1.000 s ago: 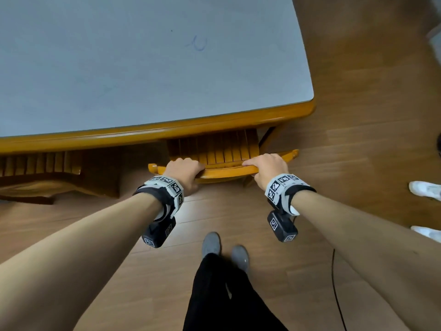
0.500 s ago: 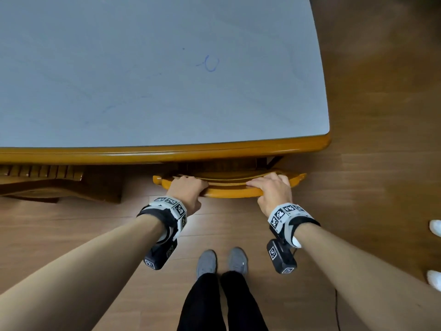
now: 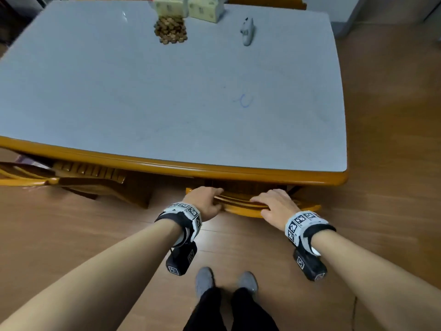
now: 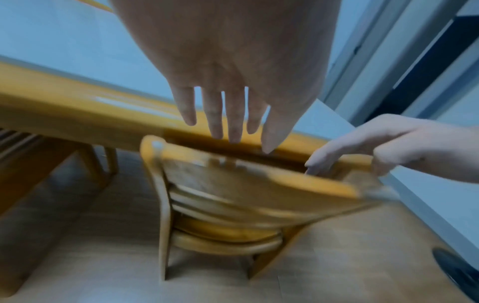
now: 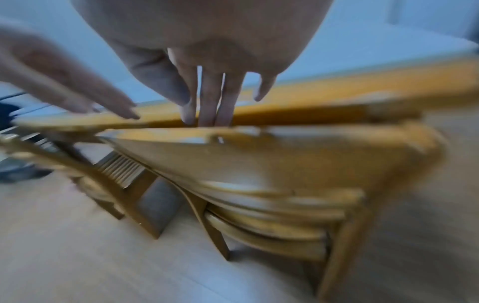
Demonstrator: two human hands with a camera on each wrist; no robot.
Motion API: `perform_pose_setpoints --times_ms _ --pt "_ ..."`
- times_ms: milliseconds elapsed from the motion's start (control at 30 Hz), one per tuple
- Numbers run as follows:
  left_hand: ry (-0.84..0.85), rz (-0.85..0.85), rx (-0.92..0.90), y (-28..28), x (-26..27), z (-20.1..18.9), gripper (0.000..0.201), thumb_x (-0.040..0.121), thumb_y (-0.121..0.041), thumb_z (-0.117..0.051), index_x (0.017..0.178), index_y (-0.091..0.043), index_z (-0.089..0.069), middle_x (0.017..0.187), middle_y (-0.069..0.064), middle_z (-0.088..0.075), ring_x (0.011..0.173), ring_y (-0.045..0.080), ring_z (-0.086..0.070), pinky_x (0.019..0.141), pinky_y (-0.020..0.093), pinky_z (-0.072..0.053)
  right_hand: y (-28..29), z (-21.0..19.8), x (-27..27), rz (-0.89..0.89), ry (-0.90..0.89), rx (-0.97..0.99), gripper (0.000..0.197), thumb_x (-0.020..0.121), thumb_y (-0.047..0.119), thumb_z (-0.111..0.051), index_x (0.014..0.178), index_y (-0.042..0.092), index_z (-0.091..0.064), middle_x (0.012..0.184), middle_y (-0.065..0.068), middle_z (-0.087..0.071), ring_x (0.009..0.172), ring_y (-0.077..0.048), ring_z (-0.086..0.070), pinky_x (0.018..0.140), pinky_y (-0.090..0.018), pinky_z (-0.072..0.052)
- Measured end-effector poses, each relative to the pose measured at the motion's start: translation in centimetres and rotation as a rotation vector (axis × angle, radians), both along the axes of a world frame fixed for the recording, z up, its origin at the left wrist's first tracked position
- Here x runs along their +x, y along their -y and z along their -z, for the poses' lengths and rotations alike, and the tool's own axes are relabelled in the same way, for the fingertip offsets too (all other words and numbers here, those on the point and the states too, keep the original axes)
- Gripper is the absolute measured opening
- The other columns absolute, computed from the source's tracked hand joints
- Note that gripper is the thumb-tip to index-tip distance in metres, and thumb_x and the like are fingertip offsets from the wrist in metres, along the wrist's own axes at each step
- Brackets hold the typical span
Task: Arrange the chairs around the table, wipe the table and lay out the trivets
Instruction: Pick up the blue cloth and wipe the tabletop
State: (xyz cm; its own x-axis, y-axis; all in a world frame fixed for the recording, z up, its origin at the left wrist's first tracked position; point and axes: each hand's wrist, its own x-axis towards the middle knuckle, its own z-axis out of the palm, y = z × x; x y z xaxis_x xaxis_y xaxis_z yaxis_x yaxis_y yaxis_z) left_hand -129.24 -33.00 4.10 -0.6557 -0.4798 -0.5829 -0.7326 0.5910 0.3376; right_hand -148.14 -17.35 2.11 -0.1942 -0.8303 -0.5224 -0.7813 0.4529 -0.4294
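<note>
The honey-coloured wooden chair [image 3: 253, 206] is tucked under the near edge of the pale grey tabletop [image 3: 167, 96] with its orange wooden rim, seat facing in under the table and back toward the person. The top rail's long axis runs parallel to that near edge. The left hand [image 3: 207, 199] lies over the rail's left part with fingers stretched and spread, not clasping. The right hand [image 3: 274, 204] lies on the rail's right part, fingers extended over the top; blur in the wrist views makes it hard to say whether they press it. A second matching wooden chair [image 3: 78, 175] sits tucked in to the left. At the tabletop's far edge lies a brown beaded wooden trivet [image 3: 170, 29], just before two pale yellow tissue packs [image 3: 188, 5], with a small white object [image 3: 247, 32] to the right.
</note>
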Motion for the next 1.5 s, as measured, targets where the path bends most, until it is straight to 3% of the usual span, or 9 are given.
perform_pose_setpoints --times_ms 100,233,367,533,733,967,1067,1233,1500 --pt "-0.089 -0.126 0.006 4.2 1.0 -3.5 0.057 0.088 -0.038 -0.055 0.143 -0.026 -0.045 0.141 -0.002 -0.053 0.129 0.019 -0.050 0.108 0.035 -0.040 4.8 -3.6 1.4 -0.046 -0.004 -0.113 0.050 0.091 0.021 -0.045 0.138 0.038 -0.049 0.135 0.005 -0.053 0.127 -0.020 -0.044 0.108 -0.038 -0.036" --pt "-0.225 -0.326 0.031 10.7 3.2 -8.1 0.058 0.082 -0.039 -0.056 0.138 -0.026 -0.051 0.130 -0.004 -0.063 0.114 0.016 -0.061 0.101 0.038 -0.047 12.2 -6.8 3.4 0.060 0.020 -0.266 0.044 0.091 0.027 -0.047 0.134 0.033 -0.052 0.131 0.005 -0.055 0.120 -0.016 -0.050 0.104 -0.036 -0.040" --pt "-0.299 -0.421 -0.027 18.0 6.5 -10.8 0.057 0.087 -0.041 -0.056 0.140 -0.023 -0.049 0.136 -0.001 -0.057 0.121 0.020 -0.057 0.104 0.041 -0.043 19.0 -8.7 5.2 0.120 0.013 -0.314 0.042 0.093 0.029 -0.047 0.134 0.030 -0.053 0.134 0.006 -0.056 0.122 -0.012 -0.049 0.103 -0.034 -0.040" --pt "-0.209 -0.372 -0.122 27.7 11.5 -11.7 0.063 0.093 -0.048 -0.046 0.150 -0.022 -0.033 0.153 0.002 -0.038 0.138 0.025 -0.039 0.112 0.041 -0.032 26.9 -9.7 8.0 0.240 -0.044 -0.346 0.042 0.097 0.028 -0.044 0.138 0.026 -0.050 0.141 0.005 -0.050 0.132 -0.014 -0.039 0.105 -0.032 -0.034" --pt "-0.172 -0.326 -0.109 36.9 14.8 -13.0 0.063 0.096 -0.045 -0.045 0.151 -0.018 -0.030 0.155 0.006 -0.033 0.140 0.027 -0.034 0.113 0.039 -0.029 33.8 -11.4 10.3 0.379 -0.024 -0.344 0.045 0.099 0.029 -0.043 0.143 0.023 -0.044 0.150 0.004 -0.041 0.139 -0.016 -0.030 0.110 -0.031 -0.026" --pt "-0.180 -0.340 -0.067 45.4 13.4 -12.7 0.060 0.095 -0.042 -0.048 0.149 -0.020 -0.035 0.154 0.004 -0.036 0.141 0.024 -0.034 0.114 0.036 -0.028 42.6 -11.3 8.9 0.387 -0.045 -0.320 0.045 0.099 0.029 -0.042 0.144 0.021 -0.043 0.150 0.003 -0.040 0.140 -0.016 -0.030 0.109 -0.031 -0.027" --pt "-0.157 -0.411 -0.086 48.6 15.2 -11.8 0.059 0.094 -0.042 -0.048 0.149 -0.022 -0.036 0.153 0.003 -0.038 0.140 0.023 -0.036 0.113 0.037 -0.030 48.1 -9.5 9.5 0.273 -0.045 -0.281 0.047 0.100 0.029 -0.041 0.146 0.019 -0.039 0.152 0.002 -0.038 0.141 -0.017 -0.028 0.110 -0.033 -0.027" --pt "-0.060 -0.536 -0.097 54.0 24.0 -10.3 0.061 0.094 -0.042 -0.046 0.150 -0.022 -0.033 0.155 0.002 -0.034 0.142 0.023 -0.031 0.113 0.037 -0.028 56.5 -7.0 16.9 0.149 0.035 -0.222 0.049 0.100 0.028 -0.041 0.147 0.019 -0.037 0.154 0.001 -0.035 0.142 -0.017 -0.026 0.111 -0.034 -0.025" --pt "-0.005 -0.651 -0.083 63.8 42.3 -7.9 0.061 0.097 -0.040 -0.044 0.151 -0.014 -0.030 0.155 0.008 -0.033 0.142 0.027 -0.032 0.113 0.036 -0.026 68.4 -3.4 34.2 -0.038 0.049 -0.212 0.049 0.097 0.026 -0.044 0.145 0.016 -0.039 0.152 -0.004 -0.037 0.142 -0.017 -0.024 0.113 -0.033 -0.023"
